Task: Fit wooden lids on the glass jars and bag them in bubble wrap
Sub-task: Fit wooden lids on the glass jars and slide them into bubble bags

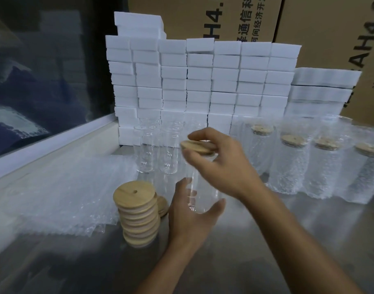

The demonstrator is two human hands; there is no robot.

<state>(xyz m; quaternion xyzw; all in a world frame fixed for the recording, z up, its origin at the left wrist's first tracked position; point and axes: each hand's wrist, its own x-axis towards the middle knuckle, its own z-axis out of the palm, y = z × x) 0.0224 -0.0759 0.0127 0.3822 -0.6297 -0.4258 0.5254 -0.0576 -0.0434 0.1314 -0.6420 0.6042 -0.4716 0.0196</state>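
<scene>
Centrally, the left hand (190, 211) curls around the lower part of a clear glass jar (200, 187) standing on the steel table (256, 240), thumb on the right side and fingers on the left, closed loosely on the glass. The right hand (222, 160) holds one wooden lid (197, 147) pinched between thumb and fingers, tilted slightly, right at the jar's mouth; motion blur hides whether the lid already touches the rim.

Just left of the left hand stands a stack of wooden lids (137, 213), roughly ten discs high, the top one showing a small hole. Behind it a second, much shorter pile of lids (163, 205) peeks out, its count unclear.

Behind the held jar, at least two empty jars (146, 149) stand without lids in front of the foam; more glass shows behind them, but the transparent outlines overlap too much to count.

To the right, four bagged jars (288, 164) stand in a row, each with a wooden lid on and sheathed in bubble wrap. A flat pile of bubble wrap bags (65, 194) lies on the left of the table.

At the back, white foam blocks (203, 81) are stacked in about seven columns, with a lower stack beside them on the right. Two cardboard cartons (309, 22) with printed lettering rise behind.
</scene>
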